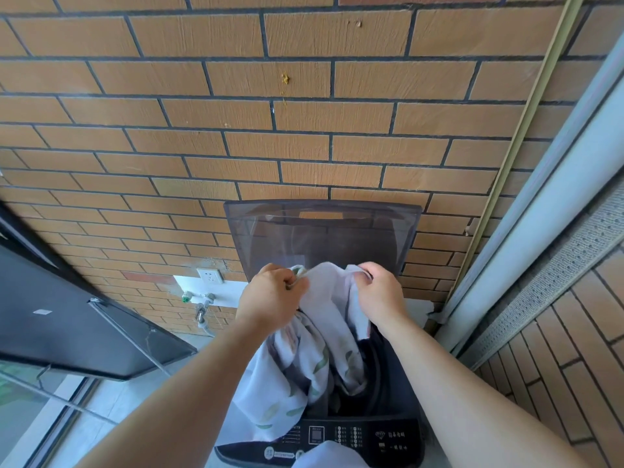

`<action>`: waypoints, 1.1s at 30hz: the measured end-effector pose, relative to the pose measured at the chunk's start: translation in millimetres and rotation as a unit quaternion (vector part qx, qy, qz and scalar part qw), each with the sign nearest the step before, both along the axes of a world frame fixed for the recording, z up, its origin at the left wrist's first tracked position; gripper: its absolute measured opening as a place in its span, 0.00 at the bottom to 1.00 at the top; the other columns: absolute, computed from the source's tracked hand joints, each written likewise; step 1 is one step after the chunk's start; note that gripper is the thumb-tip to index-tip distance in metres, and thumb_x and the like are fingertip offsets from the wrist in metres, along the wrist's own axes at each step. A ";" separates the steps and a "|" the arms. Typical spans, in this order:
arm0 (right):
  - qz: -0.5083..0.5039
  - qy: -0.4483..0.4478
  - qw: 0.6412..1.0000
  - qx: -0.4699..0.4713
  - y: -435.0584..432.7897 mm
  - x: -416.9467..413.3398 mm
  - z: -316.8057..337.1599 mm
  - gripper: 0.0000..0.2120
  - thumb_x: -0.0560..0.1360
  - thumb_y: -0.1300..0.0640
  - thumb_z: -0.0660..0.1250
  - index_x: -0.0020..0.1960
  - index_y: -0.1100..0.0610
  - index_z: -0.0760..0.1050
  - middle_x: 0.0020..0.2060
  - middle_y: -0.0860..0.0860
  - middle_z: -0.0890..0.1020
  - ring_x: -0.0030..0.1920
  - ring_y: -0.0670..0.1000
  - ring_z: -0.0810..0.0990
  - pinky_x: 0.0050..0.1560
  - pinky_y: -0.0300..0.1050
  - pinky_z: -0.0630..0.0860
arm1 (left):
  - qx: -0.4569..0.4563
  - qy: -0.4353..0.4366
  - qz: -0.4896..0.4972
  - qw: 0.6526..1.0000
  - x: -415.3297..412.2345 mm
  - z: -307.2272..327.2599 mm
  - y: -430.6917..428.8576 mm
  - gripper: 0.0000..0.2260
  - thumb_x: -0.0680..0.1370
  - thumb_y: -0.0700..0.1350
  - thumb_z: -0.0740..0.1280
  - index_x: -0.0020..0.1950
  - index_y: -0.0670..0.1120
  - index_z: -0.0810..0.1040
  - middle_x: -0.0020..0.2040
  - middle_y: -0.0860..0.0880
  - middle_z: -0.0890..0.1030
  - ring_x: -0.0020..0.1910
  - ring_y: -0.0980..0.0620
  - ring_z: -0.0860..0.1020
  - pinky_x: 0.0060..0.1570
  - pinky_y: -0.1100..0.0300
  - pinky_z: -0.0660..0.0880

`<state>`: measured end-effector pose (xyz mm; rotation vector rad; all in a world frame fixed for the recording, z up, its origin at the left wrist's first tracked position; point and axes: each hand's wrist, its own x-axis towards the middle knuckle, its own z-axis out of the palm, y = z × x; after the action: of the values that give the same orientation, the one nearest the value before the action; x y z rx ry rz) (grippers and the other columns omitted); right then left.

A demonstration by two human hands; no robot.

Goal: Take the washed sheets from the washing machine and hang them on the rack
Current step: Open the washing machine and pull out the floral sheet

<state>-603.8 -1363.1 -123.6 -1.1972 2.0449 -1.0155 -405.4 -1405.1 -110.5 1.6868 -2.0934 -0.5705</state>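
Observation:
A white sheet with a green leaf print [317, 339] is lifted out of the top-loading washing machine [374, 437], its lower part trailing into the drum and over the front left edge. My left hand [273, 295] grips the sheet's upper edge on the left. My right hand [378, 292] grips the same edge on the right, a short span of cloth stretched between the two. The machine's smoky transparent lid [320, 231] stands open against the brick wall. No rack is in view.
A brick wall [236, 130] rises right behind the machine. A socket [210, 275] and a tap [202, 304] sit on the wall to the left. A dark open window pane [67, 319] juts in at left. A grey pipe [540, 224] runs at right.

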 end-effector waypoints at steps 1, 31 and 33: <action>0.038 0.000 0.999 -0.019 0.3 3.7 6.0 0.08 0.81 0.53 0.61 0.52 0.49 0.79 0.46 0.47 0.82 0.45 0.49 0.78 0.41 0.41 0.72 | 0.003 0.009 0.006 1.000 -1.6 0.6 0.6 0.14 0.79 0.55 0.66 0.38 0.49 0.76 0.46 0.52 0.75 0.39 0.50 0.77 0.35 0.60 0.68; 0.169 -0.002 0.967 0.188 15.3 0.7 -5.2 0.09 0.71 0.66 0.63 0.49 0.62 0.79 0.41 0.55 0.80 0.39 0.53 0.74 0.36 0.44 0.68 | 0.064 0.057 -0.018 0.996 5.6 -3.7 0.2 0.04 0.78 0.51 0.67 0.53 0.57 0.78 0.53 0.51 0.74 0.48 0.50 0.76 0.48 0.59 0.70; 0.139 0.006 0.973 0.183 15.8 -0.8 -10.0 0.08 0.70 0.64 0.61 0.44 0.66 0.77 0.36 0.56 0.78 0.37 0.55 0.74 0.35 0.47 0.67 | 0.066 0.070 -0.029 0.995 6.5 -3.6 -1.2 0.11 0.80 0.46 0.64 0.57 0.58 0.83 0.56 0.52 0.74 0.50 0.53 0.76 0.53 0.60 0.71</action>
<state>-604.5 -1347.4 -133.5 -1.2432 1.8978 -0.4745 -398.9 -1406.3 -114.1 1.6082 -2.0491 -0.8377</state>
